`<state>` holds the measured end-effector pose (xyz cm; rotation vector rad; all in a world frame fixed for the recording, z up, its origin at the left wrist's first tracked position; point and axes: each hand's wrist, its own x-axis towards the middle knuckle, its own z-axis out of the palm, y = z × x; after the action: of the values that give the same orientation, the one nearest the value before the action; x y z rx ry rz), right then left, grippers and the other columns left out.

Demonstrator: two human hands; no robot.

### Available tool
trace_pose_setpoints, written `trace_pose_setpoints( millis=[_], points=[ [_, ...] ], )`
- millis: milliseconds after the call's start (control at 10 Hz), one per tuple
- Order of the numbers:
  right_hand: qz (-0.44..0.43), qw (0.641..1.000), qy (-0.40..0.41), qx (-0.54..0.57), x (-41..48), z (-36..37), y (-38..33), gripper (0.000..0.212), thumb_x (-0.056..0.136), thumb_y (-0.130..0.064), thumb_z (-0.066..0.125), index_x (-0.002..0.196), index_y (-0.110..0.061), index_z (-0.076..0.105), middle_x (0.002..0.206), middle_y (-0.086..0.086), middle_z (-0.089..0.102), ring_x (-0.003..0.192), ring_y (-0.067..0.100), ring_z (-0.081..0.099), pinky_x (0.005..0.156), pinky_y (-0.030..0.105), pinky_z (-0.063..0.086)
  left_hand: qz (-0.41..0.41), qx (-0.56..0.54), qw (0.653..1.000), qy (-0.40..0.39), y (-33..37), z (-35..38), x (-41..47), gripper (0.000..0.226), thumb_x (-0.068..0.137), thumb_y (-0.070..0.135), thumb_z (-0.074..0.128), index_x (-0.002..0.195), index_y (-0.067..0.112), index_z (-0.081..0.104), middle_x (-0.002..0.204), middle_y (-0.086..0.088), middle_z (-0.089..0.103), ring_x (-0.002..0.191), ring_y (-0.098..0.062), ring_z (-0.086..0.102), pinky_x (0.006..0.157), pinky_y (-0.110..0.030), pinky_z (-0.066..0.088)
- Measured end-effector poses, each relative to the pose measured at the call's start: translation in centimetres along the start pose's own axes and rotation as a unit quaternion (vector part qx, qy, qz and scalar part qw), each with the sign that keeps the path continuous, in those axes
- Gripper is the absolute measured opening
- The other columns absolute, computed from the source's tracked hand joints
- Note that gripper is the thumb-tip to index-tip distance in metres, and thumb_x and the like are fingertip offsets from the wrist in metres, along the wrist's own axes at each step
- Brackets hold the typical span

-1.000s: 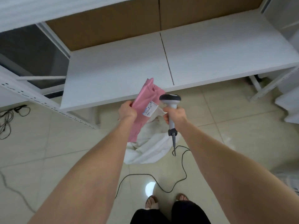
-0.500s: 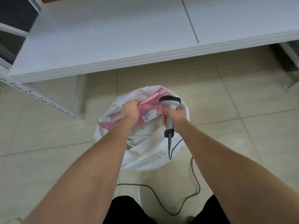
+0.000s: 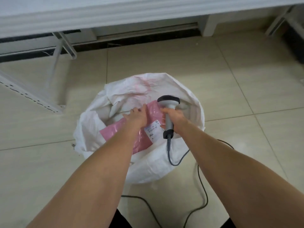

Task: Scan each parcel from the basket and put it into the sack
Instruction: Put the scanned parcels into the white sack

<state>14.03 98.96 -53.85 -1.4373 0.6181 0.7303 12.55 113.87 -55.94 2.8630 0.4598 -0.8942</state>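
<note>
A white woven sack stands open on the tiled floor. A pink plastic parcel with a white label lies across the sack's mouth, partly inside. My left hand rests on top of the parcel with its fingers stretched out. My right hand grips the handle of a grey barcode scanner, held upright just right of the parcel, over the sack. The basket is not in view.
The scanner's dark cable loops over the floor to the right of the sack and towards my feet. A white shelf edge runs along the top. A perforated white rack post slants at the left.
My view has tilted down over the sack. My left hand has lowered the pink parcel into the sack's mouth and its fingers have flattened on it. The scanner came along beside it.
</note>
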Motion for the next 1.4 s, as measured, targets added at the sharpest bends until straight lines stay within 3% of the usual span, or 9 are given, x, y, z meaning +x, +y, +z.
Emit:
trace_pose_setpoints(
  millis=[100,200,400,600,800,1000,1200,1300,1400],
  points=[
    [0.022,0.999,0.017,-0.031,1.0,0.4,1.4,0.026,0.083,-0.019,0.074,0.096,-0.003,0.057,0.088,0.013,0.057,0.076,0.026,0.059,0.054,0.036,0.056,0.038,0.007,0.993,-0.114,-0.4,2.8,0.3,0.084,0.085,0.030,0.065,0.152,0.030,0.013,0.153,-0.011,0.029,0.138,-0.034,0.032,0.110,-0.051,0.034],
    [0.021,0.998,0.024,-0.051,2.2,0.9,2.7,0.022,0.082,-0.019,0.073,0.082,-0.009,0.053,0.084,0.011,0.057,0.084,0.027,0.058,0.082,0.043,0.054,0.028,0.016,0.991,-0.131,-0.6,4.6,0.7,0.082,0.079,0.034,0.068,0.147,0.031,0.022,0.142,-0.012,0.038,0.127,-0.035,0.044,0.100,-0.050,0.045],
    [0.026,0.998,0.034,-0.051,3.0,0.3,4.3,0.021,0.080,-0.020,0.076,0.082,-0.008,0.060,0.076,0.006,0.058,0.075,0.022,0.058,0.085,0.039,0.052,0.096,0.023,0.955,-0.278,0.9,6.4,-0.9,0.056,0.098,0.022,0.050,0.149,0.030,0.030,0.156,0.004,0.026,0.137,-0.024,0.037,0.112,-0.039,0.033],
    [0.062,0.987,-0.032,-0.144,0.9,-2.5,5.3,0.009,0.088,-0.022,0.063,0.083,-0.017,0.058,0.091,0.005,0.059,0.082,0.022,0.059,0.078,0.036,0.052,0.087,0.017,0.954,-0.287,2.2,6.5,-1.4,0.058,0.098,0.011,0.048,0.151,0.012,0.024,0.155,-0.012,0.029,0.126,-0.033,0.050,0.102,-0.044,0.045],
    [0.049,0.973,-0.001,-0.225,0.8,-6.5,7.7,0.011,0.086,-0.014,0.063,0.096,-0.011,0.060,0.110,0.012,0.056,0.101,0.025,0.054,0.099,0.041,0.048,0.099,0.051,0.964,-0.242,2.6,7.5,-1.3,0.061,0.100,0.025,0.039,0.153,0.032,0.010,0.161,0.002,0.008,0.145,-0.027,0.021,0.116,-0.042,0.024],
    [0.022,0.936,0.096,-0.339,2.5,-6.8,5.4,0.047,0.092,-0.034,0.061,0.126,-0.001,0.056,0.114,0.013,0.060,0.119,0.031,0.056,0.098,0.033,0.046,0.122,-0.057,0.965,-0.226,5.1,8.7,-0.8,0.063,0.101,0.030,0.039,0.154,0.029,0.006,0.161,-0.004,0.008,0.144,-0.029,0.021,0.113,-0.042,0.028],
    [-0.018,0.977,0.061,-0.203,2.9,-6.0,4.5,0.030,0.089,-0.014,0.065,0.112,0.006,0.062,0.074,0.006,0.056,0.061,0.016,0.053,0.053,0.025,0.045,0.043,-0.061,0.982,-0.173,5.2,9.2,-0.8,0.105,0.068,0.053,0.077,0.151,0.025,0.018,0.150,-0.017,0.019,0.140,-0.037,0.023,0.112,-0.047,0.030],
    [-0.018,0.981,0.031,-0.189,3.7,-4.5,4.9,0.032,0.083,-0.011,0.073,0.109,0.005,0.064,0.097,0.016,0.069,0.079,0.022,0.062,0.078,0.035,0.054,-0.021,-0.044,0.984,-0.169,4.0,9.7,-0.4,0.114,0.050,0.059,0.082,0.142,0.022,0.024,0.148,-0.024,0.026,0.138,-0.045,0.024,0.110,-0.056,0.029],
    [0.004,0.978,0.011,-0.208,5.0,-4.2,6.3,0.043,0.080,-0.016,0.077,0.115,0.005,0.064,0.110,0.016,0.068,0.098,0.026,0.066,0.097,0.038,0.051,0.012,-0.069,0.981,-0.179,3.6,10.9,0.3,0.103,0.064,0.045,0.081,0.145,0.017,0.023,0.143,-0.015,0.043,0.134,-0.037,0.036,0.110,-0.045,0.032]
  ],
)
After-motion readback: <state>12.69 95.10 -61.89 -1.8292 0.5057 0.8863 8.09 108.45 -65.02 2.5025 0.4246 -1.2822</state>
